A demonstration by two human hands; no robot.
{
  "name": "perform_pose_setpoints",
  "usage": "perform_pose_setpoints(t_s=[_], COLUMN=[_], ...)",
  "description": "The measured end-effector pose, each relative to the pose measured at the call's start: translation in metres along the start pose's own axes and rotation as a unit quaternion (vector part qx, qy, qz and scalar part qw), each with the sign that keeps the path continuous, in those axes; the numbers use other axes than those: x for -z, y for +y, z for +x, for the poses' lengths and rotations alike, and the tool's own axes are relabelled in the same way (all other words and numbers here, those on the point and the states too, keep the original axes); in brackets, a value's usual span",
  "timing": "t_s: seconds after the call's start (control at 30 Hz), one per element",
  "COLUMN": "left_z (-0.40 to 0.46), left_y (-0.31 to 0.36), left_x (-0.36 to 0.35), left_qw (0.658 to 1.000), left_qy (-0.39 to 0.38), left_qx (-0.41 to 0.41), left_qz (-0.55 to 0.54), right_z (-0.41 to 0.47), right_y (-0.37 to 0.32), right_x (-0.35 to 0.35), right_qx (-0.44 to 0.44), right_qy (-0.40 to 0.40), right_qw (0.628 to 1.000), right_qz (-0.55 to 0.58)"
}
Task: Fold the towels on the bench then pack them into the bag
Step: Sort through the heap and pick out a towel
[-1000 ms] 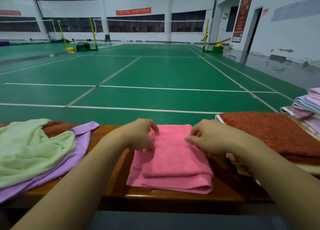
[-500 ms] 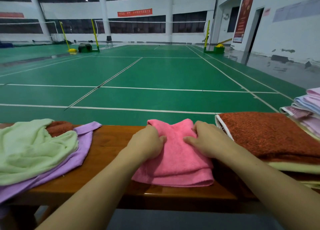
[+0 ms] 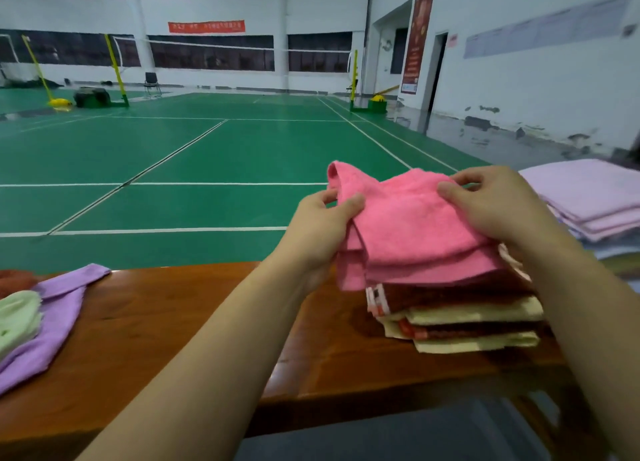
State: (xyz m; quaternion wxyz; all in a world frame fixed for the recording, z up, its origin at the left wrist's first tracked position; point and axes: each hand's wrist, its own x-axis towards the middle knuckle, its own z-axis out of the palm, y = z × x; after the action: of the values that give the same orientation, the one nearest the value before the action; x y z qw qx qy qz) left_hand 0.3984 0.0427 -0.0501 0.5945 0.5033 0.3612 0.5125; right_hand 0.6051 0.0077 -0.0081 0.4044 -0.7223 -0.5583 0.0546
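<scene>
A folded pink towel (image 3: 412,232) is held over a stack of folded brown and cream towels (image 3: 460,316) on the wooden bench (image 3: 194,325). My left hand (image 3: 322,225) grips the pink towel's left edge, thumb on top. My right hand (image 3: 491,206) grips its right side. The towel's lower edge reaches the top of the stack. At the bench's left end lie unfolded towels: a purple one (image 3: 59,308) and a light green one (image 3: 17,318). No bag is in view.
A second pile of folded lilac towels (image 3: 595,197) lies at the far right. Beyond the bench stretches a green badminton court with net posts (image 3: 116,67) and a chair (image 3: 151,82). The bench's front edge is near me.
Both hands have lifted the folded pink towel off the bench and carried it right, over the brown and cream stack. The view has turned right.
</scene>
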Motion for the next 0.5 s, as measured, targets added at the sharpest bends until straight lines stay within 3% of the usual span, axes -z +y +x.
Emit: perform_pose_setpoints(t_s=[0.1,0.2,0.27,0.33,0.4,0.5], left_z=[0.016,0.024,0.024,0.017,0.015,0.021], left_y=[-0.021,-0.042,-0.048,-0.045,-0.044,-0.056], left_x=[-0.033,-0.049,-0.056,-0.062,-0.066,-0.068], left_qw=[0.999,0.988,0.943,0.891,0.865,0.817], left_qy=[-0.031,-0.015,0.030,0.082,0.058,-0.076], left_qx=[0.021,0.019,-0.012,-0.078,-0.130,-0.108], left_qz=[-0.014,0.154,0.330,0.440,0.481,0.562], right_z=[0.007,0.008,0.007,0.005,0.004,0.004], right_y=[0.029,0.047,0.045,0.038,0.033,0.033], right_x=[0.022,0.020,0.010,-0.001,-0.012,-0.022], right_qx=[-0.034,-0.057,-0.041,0.005,0.041,0.060], right_qy=[0.034,0.026,0.041,0.046,-0.006,-0.156], right_qw=[0.997,0.984,0.973,0.972,0.971,0.949], right_qz=[-0.053,-0.166,-0.221,-0.232,-0.234,-0.266])
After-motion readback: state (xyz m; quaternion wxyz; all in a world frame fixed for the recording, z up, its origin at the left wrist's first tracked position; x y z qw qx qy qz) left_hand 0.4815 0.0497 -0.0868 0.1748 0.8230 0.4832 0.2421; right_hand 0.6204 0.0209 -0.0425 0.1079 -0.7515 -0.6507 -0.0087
